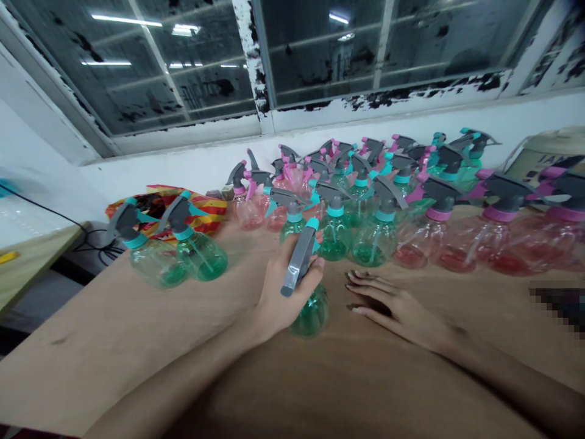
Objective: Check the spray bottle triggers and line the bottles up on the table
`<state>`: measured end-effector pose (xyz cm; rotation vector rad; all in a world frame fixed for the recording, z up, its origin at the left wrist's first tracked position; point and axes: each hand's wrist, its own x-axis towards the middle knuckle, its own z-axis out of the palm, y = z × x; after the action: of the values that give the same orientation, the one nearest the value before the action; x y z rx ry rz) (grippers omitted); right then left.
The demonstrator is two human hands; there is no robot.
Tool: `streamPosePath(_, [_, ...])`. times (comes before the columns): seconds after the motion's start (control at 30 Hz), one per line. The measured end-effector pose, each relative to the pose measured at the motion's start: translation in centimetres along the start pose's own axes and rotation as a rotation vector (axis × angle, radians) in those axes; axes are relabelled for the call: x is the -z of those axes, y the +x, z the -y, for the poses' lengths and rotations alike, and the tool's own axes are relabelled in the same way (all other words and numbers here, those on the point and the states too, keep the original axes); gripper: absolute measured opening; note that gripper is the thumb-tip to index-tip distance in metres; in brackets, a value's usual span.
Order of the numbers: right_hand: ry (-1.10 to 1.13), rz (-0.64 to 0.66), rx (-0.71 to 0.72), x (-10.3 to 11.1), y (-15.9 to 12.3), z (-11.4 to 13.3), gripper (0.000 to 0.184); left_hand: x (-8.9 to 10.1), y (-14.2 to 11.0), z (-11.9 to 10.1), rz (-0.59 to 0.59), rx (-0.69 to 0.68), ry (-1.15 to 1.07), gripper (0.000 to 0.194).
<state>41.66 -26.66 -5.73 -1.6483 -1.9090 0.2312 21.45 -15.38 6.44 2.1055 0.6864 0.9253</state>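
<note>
Green spray bottle (312,314) in left hand (276,291), body showing below.

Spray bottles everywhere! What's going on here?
A person has their left hand around the top of a green spray bottle that has a grey and turquoise sprayer. Their right hand is beside it, spread out at the table and holding nothing. Two more green bottles are off to the left. Beyond the hands, lots of other bottles, some green and some pink, are crowded together toward the wall.
</note>
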Motion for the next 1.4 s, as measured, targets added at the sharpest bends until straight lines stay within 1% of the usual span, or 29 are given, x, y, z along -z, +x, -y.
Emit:
streamPosePath(0.23, [-0.023, 0.033, 0.003, 0.2, 0.1, 0.1, 0.045, -0.1, 0.0, 0.2, -0.009, -0.012, 0.007, 0.026])
streamPosePath(0.4, [-0.021, 0.015, 0.010, 0.1, 0.1, 0.0, 0.045, 0.0, 0.0, 0.2, 0.012, -0.003, 0.023, 0.031])
streamPosePath(0.57, [-0.020, 0.021, 0.004, 0.0, 0.0, -0.1, 0.045, 0.2, 0.1, 0.2, 0.018, -0.047, 0.014, 0.020])
streamPosePath(0.73, [-0.014, 0.013, 0.013, 0.0, 0.0, -0.2, 0.045, 0.4, 0.4, -0.2, 0.058, -0.027, 0.013, 0.002])
streamPosePath(0.77, [-0.015, 0.010, 0.017, -0.1, 0.0, -0.2, 0.045, 0.5, 0.4, -0.4, 0.068, -0.027, 0.029, 0.002])
streamPosePath(0.87, [-0.021, 0.002, 0.022, -0.1, 0.0, -0.2, 0.045, 0.6, 0.1, -1.0, 0.077, -0.034, 0.088, 0.007])
streamPosePath(0.97, [-0.023, 0.009, 0.017, -0.2, 0.0, -0.3, 0.045, 0.6, -0.2, -1.5, 0.051, -0.041, 0.083, 0.004])
streamPosePath(1.07, [-0.030, 0.012, 0.013, -0.2, -0.1, -0.3, 0.045, 0.5, -0.6, -1.5, 0.016, -0.039, 0.091, 0.014])
streamPosePath(1.2, [-0.035, -0.002, 0.020, -0.4, -0.1, -0.5, 0.043, 0.2, -0.8, -1.0, 0.032, -0.027, 0.112, 0.025])
streamPosePath(1.4, [-0.046, 0.008, 0.026, -0.4, 0.0, -0.6, 0.046, -0.4, -1.1, 0.7, -0.027, -0.052, 0.073, 0.038])
